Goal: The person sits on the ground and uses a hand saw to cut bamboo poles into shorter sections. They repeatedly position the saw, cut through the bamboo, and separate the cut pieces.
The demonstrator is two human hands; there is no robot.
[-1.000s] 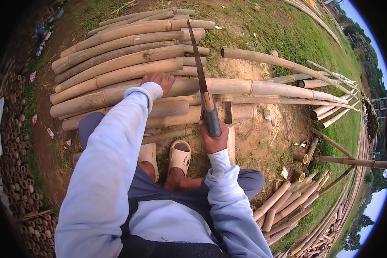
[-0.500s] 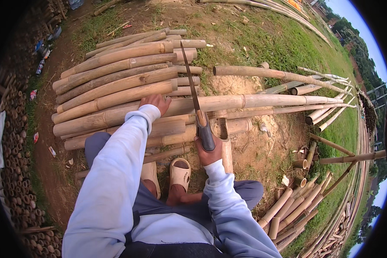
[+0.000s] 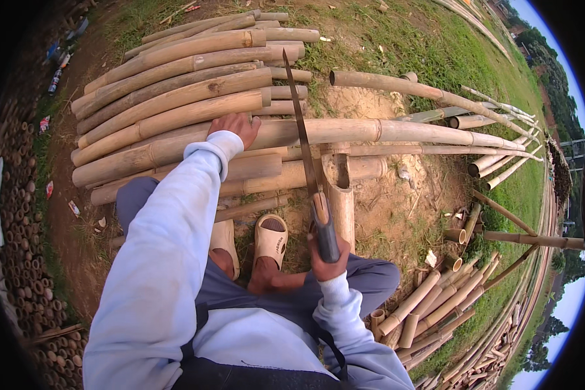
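A long bamboo pole (image 3: 351, 131) lies crosswise in front of me. My left hand (image 3: 236, 128) is closed over it, pressing from above, with some fingers hidden behind the pole. In my right hand (image 3: 328, 257) is the dark handle of a hand saw (image 3: 309, 156). Its long narrow blade crosses the pole just right of my left hand, tip pointing away from me. Whether the teeth have cut into the pole, I cannot tell. Beneath the pole, right of the blade, stands a thick bamboo post (image 3: 341, 218) with an opening cut near its top.
Several cut bamboo lengths (image 3: 175, 68) lie side by side at the left. Shorter pieces (image 3: 435, 305) are heaped at the lower right, near a bamboo frame (image 3: 533, 239). Another pole (image 3: 387, 84) lies beyond mine. Stacked bamboo (image 3: 29, 260) lines the far left. My sandals (image 3: 270, 242) are below the pole.
My right hand has drawn the saw back toward me, so more blade lies on my side of the pole. My left hand stays on the pole. The view has tilted slightly.
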